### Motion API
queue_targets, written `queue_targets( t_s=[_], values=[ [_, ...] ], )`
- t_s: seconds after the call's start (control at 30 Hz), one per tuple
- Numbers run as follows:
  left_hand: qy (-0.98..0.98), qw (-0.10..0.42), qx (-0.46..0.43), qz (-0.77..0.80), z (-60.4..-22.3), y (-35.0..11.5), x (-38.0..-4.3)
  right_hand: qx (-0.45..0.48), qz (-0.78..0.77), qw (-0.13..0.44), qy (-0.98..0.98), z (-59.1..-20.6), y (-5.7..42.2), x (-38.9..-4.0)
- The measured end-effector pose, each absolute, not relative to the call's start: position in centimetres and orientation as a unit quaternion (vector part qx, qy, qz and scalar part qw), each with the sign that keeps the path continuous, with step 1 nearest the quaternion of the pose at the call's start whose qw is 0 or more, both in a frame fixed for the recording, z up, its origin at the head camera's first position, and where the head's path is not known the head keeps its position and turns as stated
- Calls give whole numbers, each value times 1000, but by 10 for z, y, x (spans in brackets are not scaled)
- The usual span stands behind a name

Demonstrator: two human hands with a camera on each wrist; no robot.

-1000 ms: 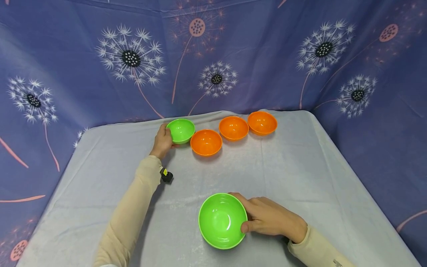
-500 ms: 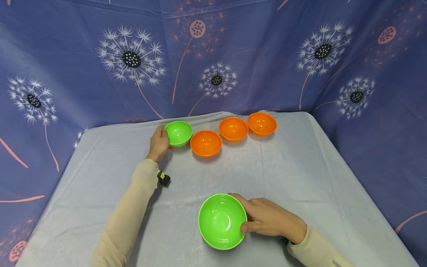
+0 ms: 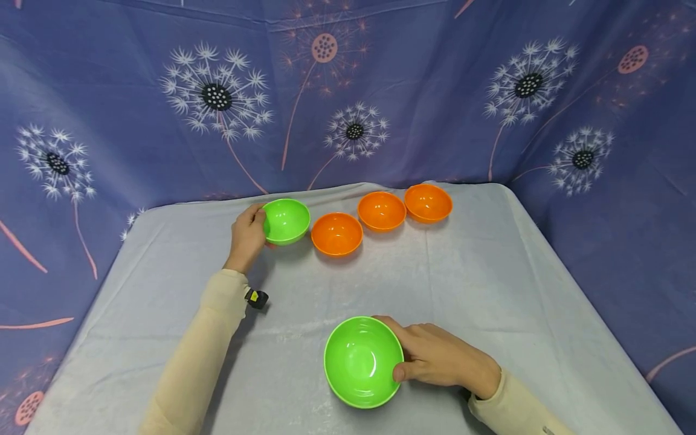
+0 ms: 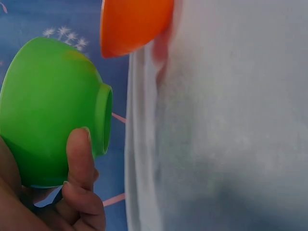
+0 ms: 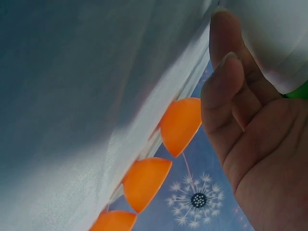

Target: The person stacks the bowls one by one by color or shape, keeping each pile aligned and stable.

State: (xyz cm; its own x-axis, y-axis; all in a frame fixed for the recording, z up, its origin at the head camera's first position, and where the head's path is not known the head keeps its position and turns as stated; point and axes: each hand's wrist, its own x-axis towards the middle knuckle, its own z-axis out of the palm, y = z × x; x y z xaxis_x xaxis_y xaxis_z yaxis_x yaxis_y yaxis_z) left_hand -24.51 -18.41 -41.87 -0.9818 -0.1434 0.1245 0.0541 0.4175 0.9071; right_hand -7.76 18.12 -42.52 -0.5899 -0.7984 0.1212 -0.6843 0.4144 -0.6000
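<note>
Here, the left hand grips a footed green bowl, the right hand a glossy green bowl.

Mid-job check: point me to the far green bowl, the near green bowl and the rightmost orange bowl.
Far green bowl (image 3: 288,222): head view, on its inside surface.
Near green bowl (image 3: 363,362): head view, on its inside bottom.
Rightmost orange bowl (image 3: 428,204): head view, on its inside surface.

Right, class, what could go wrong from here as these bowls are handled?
The far green bowl, held at one side by the left grip above the cloth, might slip and drop. It is also close to the leftmost orange bowl, so a sideways swing could knock that.
</note>
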Motion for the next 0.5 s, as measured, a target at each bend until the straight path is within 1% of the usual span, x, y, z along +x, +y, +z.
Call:
queue_targets(
  t_s=[0.23, 0.5],
  values=[
    [-835, 109, 6, -540, -408, -181, -233, -444, -313, 95, 834, -426, 181, -77],
    [-835, 115, -3, -538, -396, -179, -220, -442, -314, 99, 835, -425, 181, -78]
  ],
)
